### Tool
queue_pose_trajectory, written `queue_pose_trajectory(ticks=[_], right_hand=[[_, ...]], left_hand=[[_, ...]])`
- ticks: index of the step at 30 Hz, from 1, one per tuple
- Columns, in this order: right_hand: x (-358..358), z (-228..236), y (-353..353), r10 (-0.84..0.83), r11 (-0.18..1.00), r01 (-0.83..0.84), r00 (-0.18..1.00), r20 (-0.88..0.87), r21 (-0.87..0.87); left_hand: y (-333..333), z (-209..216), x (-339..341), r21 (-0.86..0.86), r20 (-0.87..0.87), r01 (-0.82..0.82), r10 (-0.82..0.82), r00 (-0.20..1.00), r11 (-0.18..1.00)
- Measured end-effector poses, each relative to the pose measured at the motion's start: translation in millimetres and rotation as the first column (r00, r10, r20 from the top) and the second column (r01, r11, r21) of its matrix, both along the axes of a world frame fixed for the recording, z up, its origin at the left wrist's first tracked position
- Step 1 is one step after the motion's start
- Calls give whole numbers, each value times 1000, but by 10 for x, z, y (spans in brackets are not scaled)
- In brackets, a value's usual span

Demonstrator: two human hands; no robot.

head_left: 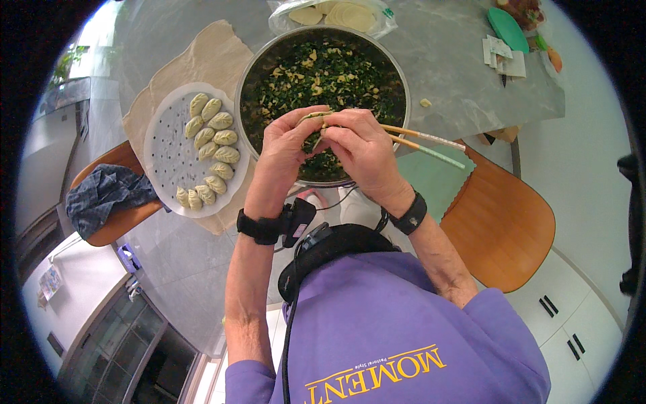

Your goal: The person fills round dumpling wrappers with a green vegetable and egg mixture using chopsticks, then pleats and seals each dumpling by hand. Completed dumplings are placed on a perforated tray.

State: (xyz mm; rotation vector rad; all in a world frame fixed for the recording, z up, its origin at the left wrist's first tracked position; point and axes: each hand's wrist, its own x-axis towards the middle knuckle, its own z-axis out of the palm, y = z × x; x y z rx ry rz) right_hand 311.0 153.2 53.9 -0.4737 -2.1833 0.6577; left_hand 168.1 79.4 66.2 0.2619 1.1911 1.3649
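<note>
Over the near side of a steel bowl (406, 81), my two hands meet at a dumpling (319, 139) whose pale wrapper is partly folded, with green showing in it. My left hand (282, 145) curls its thumb and fingers round one side of the wrapper. Pinching the other side is my right hand (367, 148). A pair of chopsticks (431, 144) sticks out to the right from behind the right hand; whether that hand grips them or they rest on the rim is hidden. Chopped green filling (323, 77) with yellow bits fills the bowl.
Left of the bowl, a white perforated tray (165, 155) carries several pleated dumplings (222, 121) on a beige cloth (202, 60). A bag of round wrappers (346, 17) lies beyond the bowl. Wooden chairs (505, 222) stand at both sides. A green dish (508, 30) is at far right.
</note>
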Motion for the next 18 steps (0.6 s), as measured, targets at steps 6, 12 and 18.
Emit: queue_pose_trajectory(ticks=[6, 12, 18], right_hand=[[11, 22, 6, 15, 999, -16, 1000, 18, 29], [32, 48, 25, 22, 992, -28, 998, 54, 126], [7, 51, 31, 10, 997, -12, 1000, 21, 80]], left_hand=[[15, 61, 2, 33, 2, -51, 51, 999, 998], [38, 32, 40, 56, -89, -49, 54, 995, 997], [49, -20, 37, 90, -236, -44, 64, 970, 995]])
